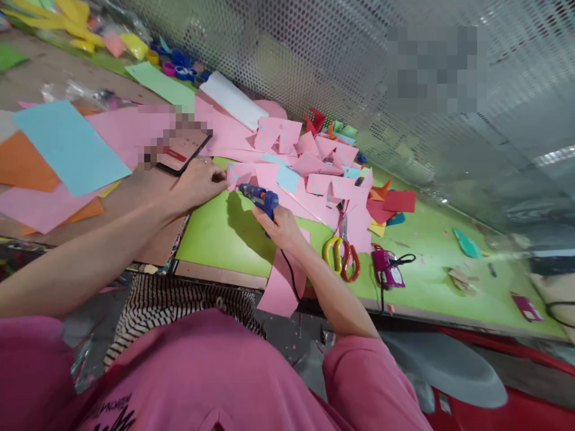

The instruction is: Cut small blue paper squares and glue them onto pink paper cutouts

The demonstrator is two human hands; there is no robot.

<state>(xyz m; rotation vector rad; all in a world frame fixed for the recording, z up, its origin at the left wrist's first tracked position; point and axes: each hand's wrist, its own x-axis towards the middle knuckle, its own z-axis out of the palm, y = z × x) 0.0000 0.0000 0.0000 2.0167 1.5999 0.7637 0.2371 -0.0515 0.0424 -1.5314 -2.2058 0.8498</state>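
My right hand [284,227] is wrapped round a blue glue gun [263,197], its nozzle pointing left. A cord runs down from it over the table's front edge. My left hand [204,179] pinches the left end of a folded pink paper piece [249,173] with blue dots. The nozzle is close to that piece; whether it touches I cannot tell. Similar folded pink pieces [330,187] stand in a cluster just beyond. Scissors [344,248] with one yellow and one red handle lie right of my right hand.
A phone [184,146] lies beyond my left wrist. Blue paper [72,146] and other coloured sheets spread at left. A purple box-like item [389,268] with a black cord lies at right. Perforated metal mesh [287,54] rises behind the green tabletop [220,245].
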